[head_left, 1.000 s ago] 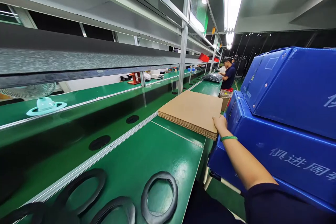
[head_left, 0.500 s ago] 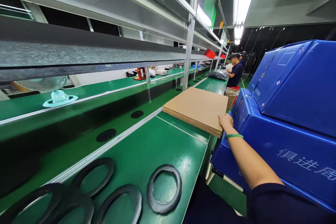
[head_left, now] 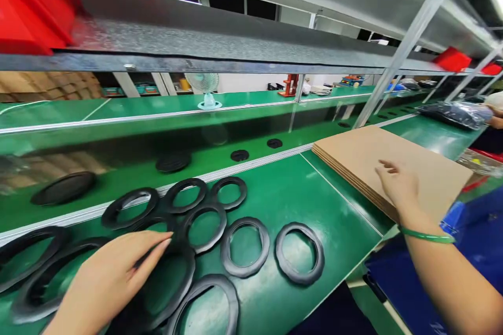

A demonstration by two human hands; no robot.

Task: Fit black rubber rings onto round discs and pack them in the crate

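Note:
Several flat black rings (head_left: 299, 254) with slightly wavy rims lie on the green bench top, some overlapping. Over the left-hand group is my left hand (head_left: 108, 275), its thumb and fingertips brought together beside the rings' edges. I see nothing between those tips. A stack of brown cardboard sheets (head_left: 353, 152) lies farther right on the bench. My right hand (head_left: 398, 186), with a green bangle (head_left: 428, 236) on the wrist, is over the stack. Its fingers are loosely bent and apart, holding nothing; whether they touch the top sheet I cannot tell.
Above the bench runs a metal shelf (head_left: 220, 52) with red bins (head_left: 33, 8). A slanting metal post (head_left: 408, 42) stands behind the cardboard. Blue boxes (head_left: 416, 282) are at the lower right. A dark plastic-wrapped bundle (head_left: 451, 115) lies near a co-worker's arm at far right.
The view has swung left, bringing more rings and my left hand into sight. My right hand has let go of the cardboard's near edge and is now over the stack's top.

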